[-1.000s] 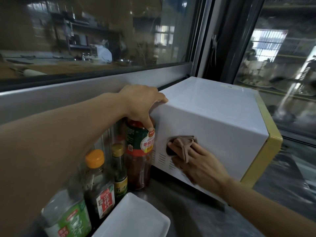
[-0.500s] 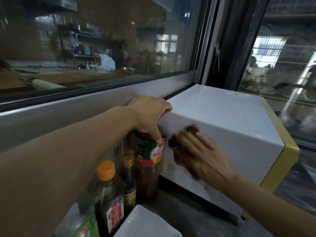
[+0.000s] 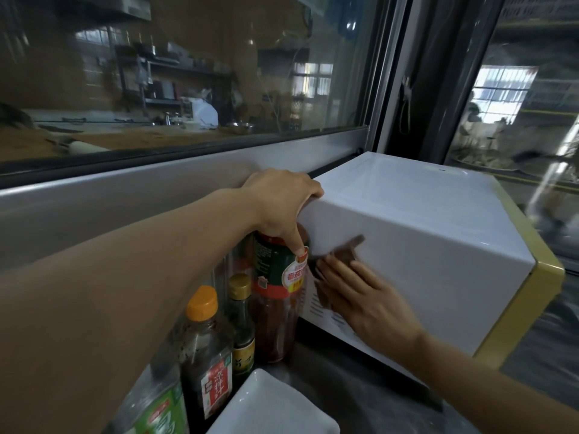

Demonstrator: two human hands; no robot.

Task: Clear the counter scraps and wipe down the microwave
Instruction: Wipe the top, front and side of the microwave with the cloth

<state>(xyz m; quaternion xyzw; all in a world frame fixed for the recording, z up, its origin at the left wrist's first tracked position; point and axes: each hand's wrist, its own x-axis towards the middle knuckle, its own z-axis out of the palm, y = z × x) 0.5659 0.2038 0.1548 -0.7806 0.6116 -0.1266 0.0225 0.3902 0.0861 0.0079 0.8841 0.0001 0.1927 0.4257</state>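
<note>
background: glass window [image 3: 188, 73] with a grey metal sill band runs behind both your hands; reflections of a kitchen in the pane, a second dark-framed pane off past your right arm.
tabletop: dark grey tabletop [image 3: 360, 386] under your right forearm, carrying everything below.
microwave: white microwave [image 3: 423, 233] with a yellow front trim, sitting on the tabletop just ahead of both your hands; you see its top and its left side wall, vent slots low on that wall under your right hand.
left hand: your left hand [image 3: 282, 205] is hooked over the microwave's rear left top corner, fingers curled onto the top edge, index finger pointing down along the corner and touching the red jar's label.
right hand: your right hand [image 3: 366, 302] lies flat with fingers straight, pressing the cloth against the microwave's side wall; motion-blurred.
cloth: brown cloth [image 3: 347, 252] pinned between your right palm and the side wall, one corner sticking out above your fingertips, another edge showing left of the hand.
red jar: red jar [image 3: 275, 296] with a green and red label, directly below your left hand, just beside the microwave's rear corner.
bottles: orange-capped bottle [image 3: 203, 349] and gold-capped bottle [image 3: 241, 327] under your left forearm, closely packed left of the jar; a green-labelled clear bottle [image 3: 153, 411] nearer you.
dish: white square dish [image 3: 272, 405] between your two forearms, close to the bottles; whether it touches them, cannot tell.
</note>
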